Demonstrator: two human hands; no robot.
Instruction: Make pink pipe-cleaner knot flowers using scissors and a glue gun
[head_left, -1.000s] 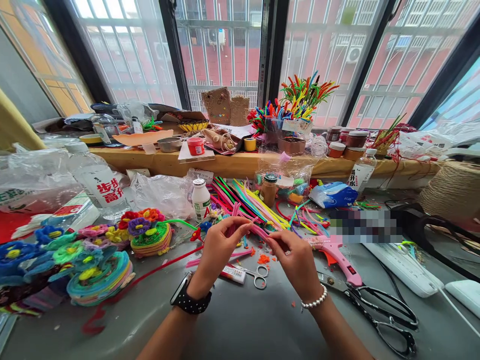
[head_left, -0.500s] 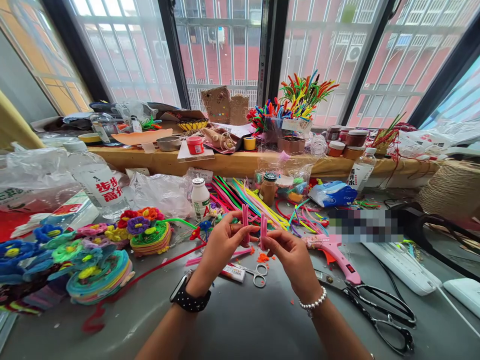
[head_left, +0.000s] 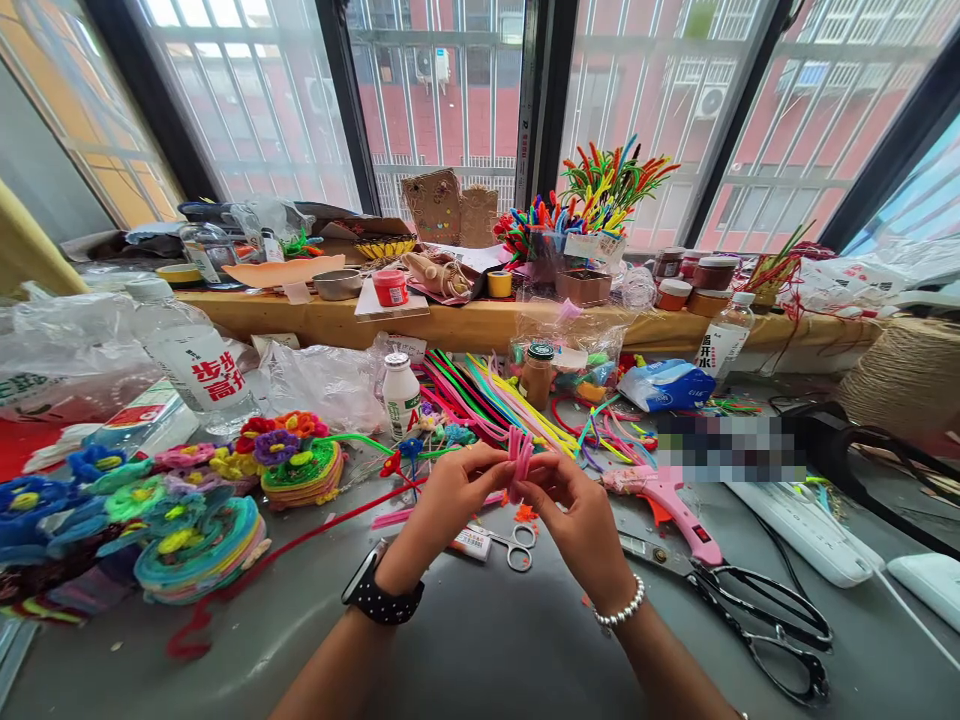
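Note:
Short pink pipe cleaners [head_left: 519, 455] stand upright between my two hands, in the middle of the view. My left hand [head_left: 466, 490] pinches them from the left, a dark dotted watch strap on its wrist. From the right, my right hand [head_left: 574, 503] closes its fingertips on pink pipe cleaners too, and the hands touch or nearly touch there. Some of the fingertips are hidden behind the pink bundle. On the table just below lie small silver scissors [head_left: 519, 548] and a small white box [head_left: 470, 543]. Orange scraps [head_left: 526, 513] are scattered under the fingers.
Pipe-cleaner flowers [head_left: 142, 500] crowd the left. To the right lie a pink glue gun [head_left: 679, 510], large black-handled scissors [head_left: 757, 620] and a white power strip [head_left: 810, 535]. Behind the hands are loose coloured pipe cleaners [head_left: 472, 400], a white bottle [head_left: 401, 395] and a brown jar [head_left: 537, 378].
My hands have come together. The two pink bundles, held apart before, now meet as one cluster between my fingertips.

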